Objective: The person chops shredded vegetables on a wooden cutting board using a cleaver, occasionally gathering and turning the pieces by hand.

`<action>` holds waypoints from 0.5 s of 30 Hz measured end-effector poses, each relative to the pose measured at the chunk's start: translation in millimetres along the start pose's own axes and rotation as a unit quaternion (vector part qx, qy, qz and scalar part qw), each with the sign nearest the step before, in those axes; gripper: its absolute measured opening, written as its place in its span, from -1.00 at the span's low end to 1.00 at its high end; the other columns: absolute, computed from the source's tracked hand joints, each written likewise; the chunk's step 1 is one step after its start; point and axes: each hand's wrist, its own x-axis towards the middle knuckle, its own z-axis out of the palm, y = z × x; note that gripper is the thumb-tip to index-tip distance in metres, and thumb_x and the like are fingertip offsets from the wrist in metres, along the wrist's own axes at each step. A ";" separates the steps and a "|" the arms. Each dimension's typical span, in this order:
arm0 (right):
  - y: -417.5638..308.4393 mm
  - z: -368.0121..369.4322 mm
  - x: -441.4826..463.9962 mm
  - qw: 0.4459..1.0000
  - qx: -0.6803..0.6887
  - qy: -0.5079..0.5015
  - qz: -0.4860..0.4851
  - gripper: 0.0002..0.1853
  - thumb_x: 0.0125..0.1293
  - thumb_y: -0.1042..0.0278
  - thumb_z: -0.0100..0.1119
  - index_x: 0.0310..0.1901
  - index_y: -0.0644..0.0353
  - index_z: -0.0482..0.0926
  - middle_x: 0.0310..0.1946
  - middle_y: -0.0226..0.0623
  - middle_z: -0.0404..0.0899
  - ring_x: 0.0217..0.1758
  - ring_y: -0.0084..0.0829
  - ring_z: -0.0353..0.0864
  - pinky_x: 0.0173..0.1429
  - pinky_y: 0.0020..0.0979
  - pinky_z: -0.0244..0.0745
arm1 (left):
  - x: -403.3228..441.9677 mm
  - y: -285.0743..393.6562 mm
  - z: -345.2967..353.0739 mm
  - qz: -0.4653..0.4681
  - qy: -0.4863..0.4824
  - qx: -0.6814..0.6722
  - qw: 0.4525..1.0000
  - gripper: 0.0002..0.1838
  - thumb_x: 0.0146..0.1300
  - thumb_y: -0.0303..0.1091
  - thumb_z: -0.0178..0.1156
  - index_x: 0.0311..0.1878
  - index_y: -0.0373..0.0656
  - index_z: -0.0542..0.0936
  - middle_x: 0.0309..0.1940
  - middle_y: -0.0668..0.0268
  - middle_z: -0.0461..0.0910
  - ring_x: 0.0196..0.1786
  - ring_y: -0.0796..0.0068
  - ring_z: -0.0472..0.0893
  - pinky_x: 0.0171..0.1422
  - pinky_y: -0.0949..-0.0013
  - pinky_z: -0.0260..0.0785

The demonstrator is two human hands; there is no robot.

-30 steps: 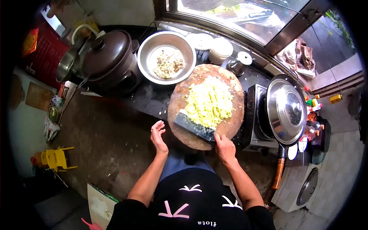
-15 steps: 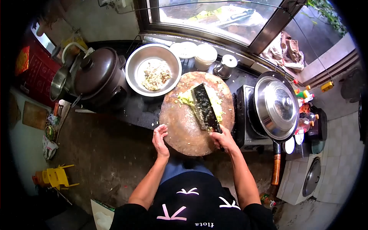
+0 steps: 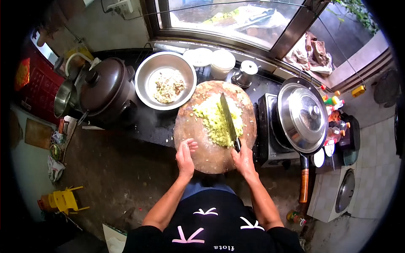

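My right hand (image 3: 243,161) is wrapped around the black handle of a cleaver (image 3: 229,118). Its blade is seen nearly edge-on and stands in a pile of finely chopped pale green vegetable (image 3: 213,120). The pile is spread over the upper and right part of a round wooden chopping board (image 3: 211,162). My left hand (image 3: 185,157) is at the board's lower left edge, fingers stretched and holding nothing, apart from the vegetable. Whether its fingertips touch the wood, I cannot tell.
Behind the board's left side is a metal bowl (image 3: 143,80) with a minced mixture (image 3: 168,85). A lidded dark pot (image 3: 101,84) stands farther left. White tubs (image 3: 222,61) and a metal canister (image 3: 246,74) line the back. On the right, a lidded wok (image 3: 301,114) sits on a gas stove (image 3: 270,143).
The cleaver has turned from lying broadside to nearly edge-on, uncovering more of the chopped vegetable. My left hand has shifted slightly right over the board's edge.
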 end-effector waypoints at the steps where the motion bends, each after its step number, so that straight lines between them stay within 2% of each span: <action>1: -6.9 -1.3 -3.1 1.000 0.011 0.014 0.002 -0.68 0.26 0.39 0.12 -0.01 0.28 0.34 -0.35 0.30 0.53 -0.19 0.31 0.55 -0.14 0.07 0.40 | -2.1 1.1 0.3 0.001 -0.004 0.019 1.000 -0.58 0.59 -0.20 -0.23 0.04 -0.33 0.54 -0.18 0.17 0.66 -0.17 0.44 0.65 -0.06 0.41 0.47; 3: -9.3 8.0 -4.4 0.999 0.027 0.038 -0.001 -0.68 0.25 0.41 0.14 -0.01 0.29 0.35 -0.38 0.28 0.54 -0.21 0.31 0.56 -0.17 0.06 0.41 | -3.7 -6.8 3.0 -0.023 -0.007 0.007 1.000 -0.60 0.58 -0.21 -0.21 0.02 -0.33 0.54 -0.24 0.21 0.66 -0.23 0.49 0.64 -0.10 0.44 0.46; 5: 26.4 22.6 12.5 0.997 -0.064 -0.028 -0.035 -0.71 0.25 0.46 0.12 -0.03 0.30 0.34 -0.40 0.27 0.54 -0.23 0.31 0.55 -0.18 0.04 0.42 | -6.7 -12.3 4.2 -0.041 -0.023 0.006 0.999 -0.60 0.58 -0.20 -0.20 0.02 -0.34 0.52 -0.25 0.24 0.65 -0.25 0.51 0.63 -0.11 0.46 0.44; 6: 29.4 22.3 14.4 0.998 -0.050 -0.018 -0.046 -0.73 0.26 0.50 0.09 -0.03 0.31 0.33 -0.39 0.27 0.54 -0.23 0.33 0.55 -0.18 0.04 0.42 | -8.1 -5.6 6.5 -0.030 -0.027 0.005 0.999 -0.61 0.58 -0.20 -0.17 0.01 -0.33 0.54 -0.29 0.24 0.66 -0.29 0.52 0.63 -0.15 0.47 0.44; 9: -5.4 10.4 -1.2 0.998 0.037 0.024 -0.055 -0.70 0.24 0.41 0.12 -0.04 0.29 0.36 -0.48 0.17 0.47 -0.36 0.25 0.48 -0.24 -0.04 0.40 | -10.6 -1.8 3.9 -0.035 -0.032 0.027 0.998 -0.63 0.57 -0.21 -0.14 0.01 -0.32 0.55 -0.33 0.25 0.66 -0.31 0.53 0.63 -0.18 0.48 0.44; 10: -5.2 14.9 -5.5 0.997 0.036 0.039 -0.054 -0.70 0.24 0.41 0.11 -0.02 0.29 0.36 -0.47 0.18 0.47 -0.33 0.27 0.50 -0.23 -0.03 0.40 | -11.1 -5.5 4.7 -0.041 -0.029 0.017 0.999 -0.64 0.57 -0.24 -0.11 0.02 -0.33 0.56 -0.36 0.24 0.66 -0.34 0.55 0.63 -0.22 0.50 0.44; 11: -1.9 22.4 -8.5 0.997 0.040 0.036 -0.055 -0.69 0.24 0.41 0.13 -0.02 0.29 0.35 -0.46 0.17 0.49 -0.33 0.27 0.51 -0.23 -0.03 0.42 | -11.2 -8.1 7.4 -0.054 -0.041 0.012 0.998 -0.65 0.56 -0.24 -0.11 0.03 -0.33 0.56 -0.35 0.24 0.66 -0.34 0.55 0.63 -0.22 0.51 0.44; 13: 23.1 35.6 3.0 0.997 -0.062 -0.041 -0.021 -0.68 0.24 0.41 0.14 -0.02 0.29 0.33 -0.45 0.17 0.52 -0.30 0.29 0.53 -0.23 -0.01 0.43 | -15.0 -9.1 14.3 -0.081 -0.070 0.009 0.994 -0.65 0.56 -0.25 -0.09 0.05 -0.34 0.56 -0.35 0.23 0.66 -0.35 0.56 0.62 -0.24 0.52 0.45; 15: 21.0 37.1 9.7 1.000 -0.016 -0.020 -0.016 -0.67 0.25 0.39 0.17 -0.04 0.31 0.32 -0.42 0.19 0.54 -0.26 0.26 0.59 -0.22 0.01 0.45 | -16.6 -6.1 20.1 -0.126 -0.149 0.026 0.980 -0.67 0.52 -0.25 0.00 0.08 -0.31 0.57 -0.30 0.23 0.67 -0.31 0.58 0.63 -0.22 0.49 0.49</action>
